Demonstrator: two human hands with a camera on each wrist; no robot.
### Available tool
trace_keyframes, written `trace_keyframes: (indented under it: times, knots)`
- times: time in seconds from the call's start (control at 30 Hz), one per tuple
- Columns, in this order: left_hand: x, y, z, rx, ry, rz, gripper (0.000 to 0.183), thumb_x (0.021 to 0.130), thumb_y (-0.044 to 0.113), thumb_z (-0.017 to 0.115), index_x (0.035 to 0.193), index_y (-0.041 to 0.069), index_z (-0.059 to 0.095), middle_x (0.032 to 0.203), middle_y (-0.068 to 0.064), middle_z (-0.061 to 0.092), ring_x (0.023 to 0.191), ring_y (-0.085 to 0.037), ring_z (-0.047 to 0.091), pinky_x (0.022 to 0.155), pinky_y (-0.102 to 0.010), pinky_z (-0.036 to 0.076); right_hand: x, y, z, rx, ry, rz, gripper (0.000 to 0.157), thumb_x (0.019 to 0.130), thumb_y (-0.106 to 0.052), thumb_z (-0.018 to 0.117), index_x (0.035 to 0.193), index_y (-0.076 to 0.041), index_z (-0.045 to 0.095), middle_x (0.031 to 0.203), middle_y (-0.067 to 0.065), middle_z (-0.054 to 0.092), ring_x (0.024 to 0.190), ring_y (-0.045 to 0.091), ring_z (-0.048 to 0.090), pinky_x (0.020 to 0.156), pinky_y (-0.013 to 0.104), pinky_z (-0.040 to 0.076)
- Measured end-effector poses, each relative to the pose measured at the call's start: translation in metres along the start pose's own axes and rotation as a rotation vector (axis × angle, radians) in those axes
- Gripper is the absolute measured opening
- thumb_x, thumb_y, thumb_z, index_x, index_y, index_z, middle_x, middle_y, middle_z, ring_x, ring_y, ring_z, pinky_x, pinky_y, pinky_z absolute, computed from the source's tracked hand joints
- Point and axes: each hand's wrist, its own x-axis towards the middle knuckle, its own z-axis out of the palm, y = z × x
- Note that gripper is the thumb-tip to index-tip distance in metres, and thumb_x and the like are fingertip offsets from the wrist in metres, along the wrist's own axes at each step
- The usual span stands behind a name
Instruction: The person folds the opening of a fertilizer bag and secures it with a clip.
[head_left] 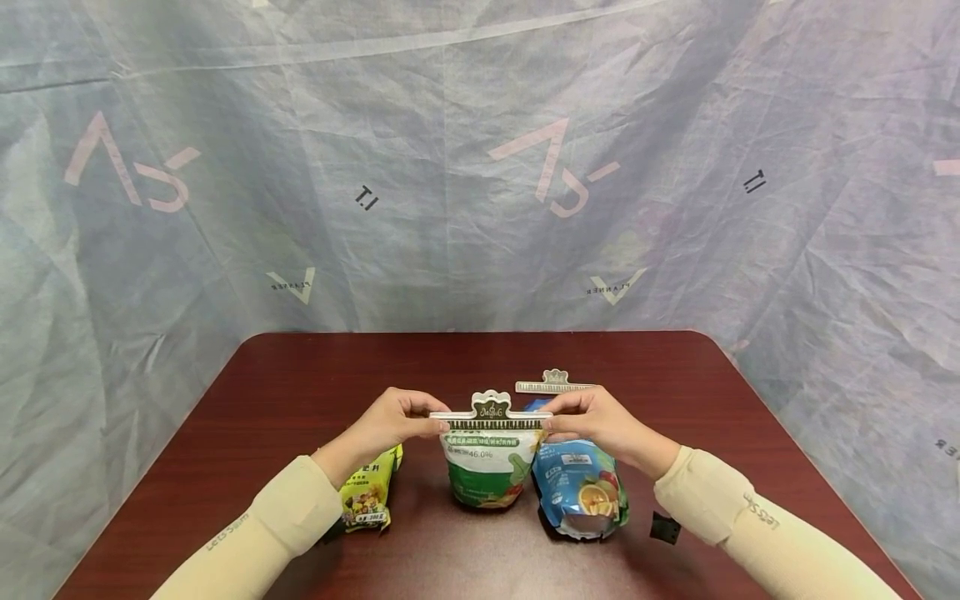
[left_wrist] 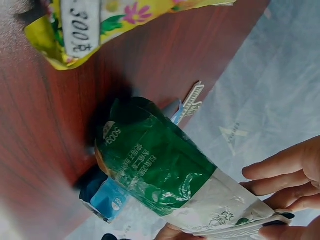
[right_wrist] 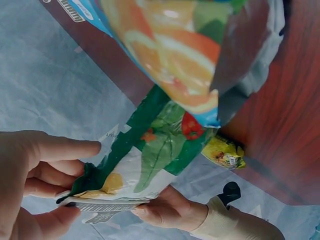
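Observation:
A white and green bag [head_left: 486,479] stands upright in the middle of the table, its top edge in a long clip with a piano-key pattern [head_left: 491,417]. My left hand [head_left: 401,417] pinches the clip's left end between thumb and fingers. At the other end, my right hand [head_left: 600,421] pinches clip and bag corner the same way. In the right wrist view the bag's top [right_wrist: 112,185] runs between both hands, the clip along its edge. The bag's green lower part [left_wrist: 155,160] fills the middle of the left wrist view.
Just right of the green bag is a blue bag with orange pictures [head_left: 581,492]. A yellow bag [head_left: 367,492] lies under my left forearm. Another piano-key clip [head_left: 555,383] lies farther back. Near my right sleeve is a small black object [head_left: 664,527] on the red-brown table [head_left: 337,358].

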Motion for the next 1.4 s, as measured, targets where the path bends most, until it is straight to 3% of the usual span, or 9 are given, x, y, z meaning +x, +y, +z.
trace_keyframes:
  times: [0.23, 0.5, 0.77, 1.1, 1.4]
  knots:
    - [0.0, -0.002, 0.002, -0.149, 0.011, -0.039, 0.027, 0.08, 0.008, 0.07, 0.101, -0.009, 0.064, 0.087, -0.01, 0.064, 0.078, -0.019, 0.064, 0.071, -0.044, 0.052, 0.003, 0.0, 0.002, 0.145, -0.024, 0.029, 0.015, 0.086, -0.007, 0.063, 0.099, 0.0, 0.068, 0.092, 0.01, 0.06, 0.083, 0.021, 0.063, 0.079, 0.055, 0.046]
    - [0.0, -0.003, 0.001, -0.19, 0.021, -0.062, 0.026, 0.08, 0.008, 0.07, 0.101, -0.007, 0.065, 0.086, -0.011, 0.064, 0.076, -0.021, 0.065, 0.073, -0.055, 0.048, 0.005, 0.004, 0.004, 0.226, -0.029, 0.05, 0.012, 0.088, -0.006, 0.06, 0.097, -0.002, 0.068, 0.089, 0.008, 0.059, 0.085, 0.02, 0.061, 0.082, 0.06, 0.041]
    - [-0.002, -0.004, -0.002, -0.23, 0.016, -0.106, 0.024, 0.081, 0.01, 0.069, 0.1, -0.004, 0.066, 0.083, -0.011, 0.065, 0.074, -0.022, 0.066, 0.067, -0.051, 0.051, 0.005, 0.006, 0.011, 0.311, -0.018, 0.126, 0.012, 0.089, -0.002, 0.056, 0.09, -0.007, 0.068, 0.085, 0.006, 0.057, 0.08, 0.017, 0.059, 0.082, 0.056, 0.045]
    - [-0.003, -0.005, -0.006, -0.242, 0.006, -0.137, 0.027, 0.084, 0.008, 0.065, 0.105, -0.009, 0.062, 0.083, -0.01, 0.065, 0.075, -0.022, 0.066, 0.066, -0.048, 0.052, 0.009, 0.004, 0.016, 0.359, -0.001, 0.197, 0.01, 0.089, -0.005, 0.056, 0.092, -0.005, 0.065, 0.083, 0.008, 0.056, 0.077, 0.018, 0.06, 0.083, 0.055, 0.044]
    - [-0.002, -0.012, -0.014, -0.266, 0.0, -0.203, 0.024, 0.084, 0.01, 0.065, 0.104, -0.002, 0.065, 0.084, -0.009, 0.064, 0.074, -0.022, 0.066, 0.066, -0.047, 0.053, 0.016, 0.007, 0.021, 0.381, 0.021, 0.263, 0.012, 0.091, -0.003, 0.052, 0.092, -0.005, 0.064, 0.09, 0.011, 0.054, 0.074, 0.02, 0.059, 0.082, 0.052, 0.046]
